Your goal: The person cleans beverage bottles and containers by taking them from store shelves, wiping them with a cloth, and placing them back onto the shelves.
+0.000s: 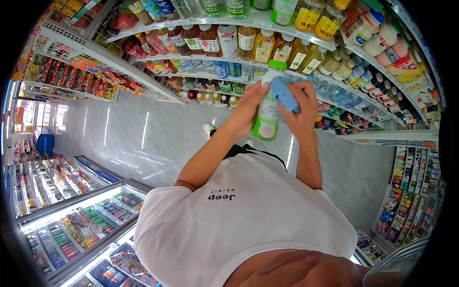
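Observation:
A clear plastic bottle (267, 117) with a green cap and a green-and-white label is held upright in front of the shelves. My left hand (246, 110) wraps round its left side, with the thumb near the upper part. On the bottle's upper right side, my right hand (302, 106) presses a crumpled blue cloth (285, 93), its fingers closed on it. The cloth covers part of the label and the bottle's shoulder.
Curved shelves (260, 25) of bottled drinks stand close ahead and to the right. A snack rack (71, 79) is at the left. Lit drinks coolers (83, 225) stand lower left. Grey tiled floor (138, 129) shows around my feet. Packaged goods (411, 191) line the right.

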Motion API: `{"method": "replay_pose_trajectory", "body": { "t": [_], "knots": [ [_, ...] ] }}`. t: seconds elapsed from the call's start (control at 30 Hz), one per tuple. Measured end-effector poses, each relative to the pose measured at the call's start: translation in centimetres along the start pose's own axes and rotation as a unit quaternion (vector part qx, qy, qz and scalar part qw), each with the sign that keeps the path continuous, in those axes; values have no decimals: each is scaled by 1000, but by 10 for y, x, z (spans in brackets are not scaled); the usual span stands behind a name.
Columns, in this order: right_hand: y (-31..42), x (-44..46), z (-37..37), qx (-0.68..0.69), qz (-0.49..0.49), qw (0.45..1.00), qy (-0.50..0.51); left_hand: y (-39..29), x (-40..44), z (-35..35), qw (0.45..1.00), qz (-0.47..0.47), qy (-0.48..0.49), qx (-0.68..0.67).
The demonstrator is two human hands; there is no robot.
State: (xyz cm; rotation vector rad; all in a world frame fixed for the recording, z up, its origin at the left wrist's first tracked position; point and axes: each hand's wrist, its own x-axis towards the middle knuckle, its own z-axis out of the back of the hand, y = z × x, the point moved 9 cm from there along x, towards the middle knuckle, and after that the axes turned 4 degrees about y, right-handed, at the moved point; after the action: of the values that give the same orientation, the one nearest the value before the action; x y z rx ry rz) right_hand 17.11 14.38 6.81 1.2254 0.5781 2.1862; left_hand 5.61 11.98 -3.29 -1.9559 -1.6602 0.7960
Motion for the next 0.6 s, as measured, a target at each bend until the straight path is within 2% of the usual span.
{"method": "replay_pose_trajectory", "body": {
  "t": [0.03,0.13,0.23,0.37,0.43,0.53,0.6],
  "knots": [
    [-7,2,4,11,-24,999,-28,1,-1,-4,1000,8,0,-3],
    [-10,7,6,13,-12,999,-30,5,-1,-10,999,30,-7,-21],
    [1,-5,-7,26,42,997,67,5,4,-7,997,45,-19,-66],
    [4,-35,-16,138,28,984,110,-1,14,6,991,43,2,-123],
    [9,-40,-13,150,37,982,107,-3,18,8,986,40,21,-160],
    [10,-38,-12,156,67,982,86,-7,11,-1,984,58,-2,-166],
    [4,-33,-13,128,56,987,75,-10,9,-3,995,32,-7,-92]
  ]
}}
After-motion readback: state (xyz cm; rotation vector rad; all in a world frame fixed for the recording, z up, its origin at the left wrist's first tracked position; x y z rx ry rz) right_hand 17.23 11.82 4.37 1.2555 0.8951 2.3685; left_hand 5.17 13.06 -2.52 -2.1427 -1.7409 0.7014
